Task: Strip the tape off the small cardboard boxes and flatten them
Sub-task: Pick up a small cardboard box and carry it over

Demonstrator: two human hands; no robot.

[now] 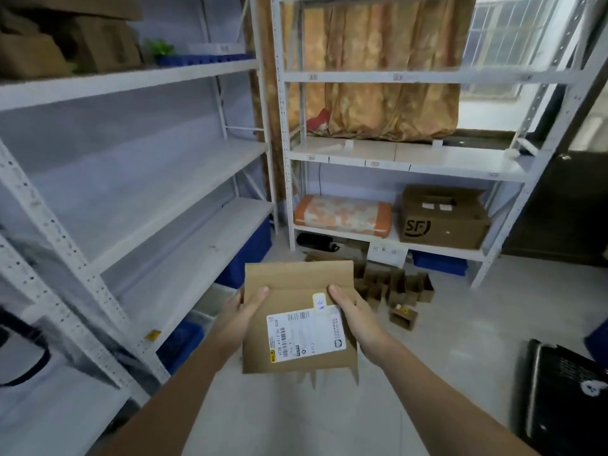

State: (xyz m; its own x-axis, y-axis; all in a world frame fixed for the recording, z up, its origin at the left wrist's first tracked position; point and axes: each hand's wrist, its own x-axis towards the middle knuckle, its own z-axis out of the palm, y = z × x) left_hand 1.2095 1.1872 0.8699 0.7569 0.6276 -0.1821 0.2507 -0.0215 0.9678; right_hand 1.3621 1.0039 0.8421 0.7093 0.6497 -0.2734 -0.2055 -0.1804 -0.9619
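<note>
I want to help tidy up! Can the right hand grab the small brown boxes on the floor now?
Probably not yet. The right hand and left hand both grip a flattened brown cardboard box, and the small brown cardboard boxes lie well beyond it.

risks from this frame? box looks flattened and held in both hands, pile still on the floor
1. The flattened box is held only at its side edges by the left hand and right hand; it may slip or spring back open.
2. The shipping label is still stuck on, and any leftover tape can't be confirmed here, so stripping may be incomplete.
3. The small boxes lie scattered on the floor ahead, a possible trip hazard when stepping forward.
</note>
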